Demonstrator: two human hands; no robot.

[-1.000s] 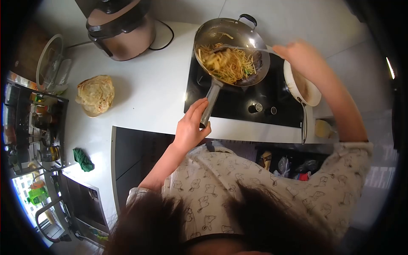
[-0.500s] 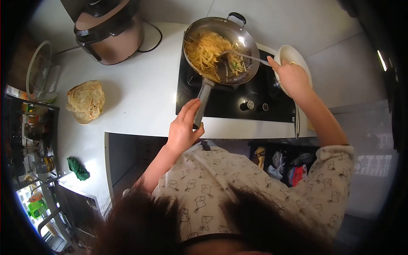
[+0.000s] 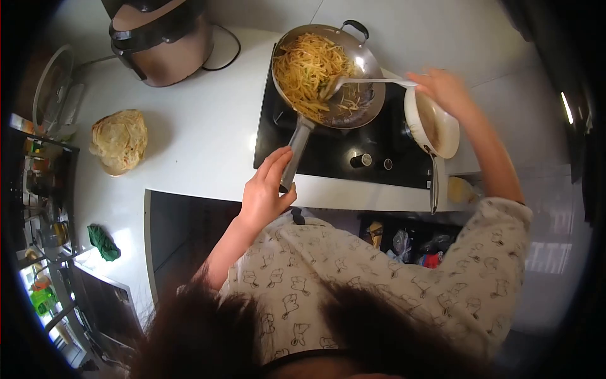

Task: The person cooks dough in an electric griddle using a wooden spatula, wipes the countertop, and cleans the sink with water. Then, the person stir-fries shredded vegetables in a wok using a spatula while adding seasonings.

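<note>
A steel wok (image 3: pixel 374 104) sits tilted on the black cooktop (image 3: pixel 334 165), holding shredded yellow food (image 3: pixel 310 68) that looks like potato strips, heaped at its left side. My left hand (image 3: pixel 264 192) is closed round the wok's grey handle (image 3: pixel 298 150). In my right hand (image 3: pixel 445 90) is the long handle of a metal spatula (image 3: pixel 372 80), whose blade is pushed into the strips and partly hidden by them. Just below my right hand stands a white pan (image 3: pixel 447 136), its handle pointing toward me.
Flatbreads (image 3: pixel 120 140) lie stacked on the white counter (image 3: pixel 196 148) at left. Behind them stands a brown and black electric cooker (image 3: pixel 167 54) with its cord. A green cloth (image 3: pixel 104 243) lies near a rack of jars (image 3: pixel 41 183). An open drawer with bags (image 3: pixel 410 243) is below the counter.
The spatula blade has swept left and slightly down, gathering strips to the wok's left side. My right hand has moved up and right. My left hand keeps its grip on the handle.
</note>
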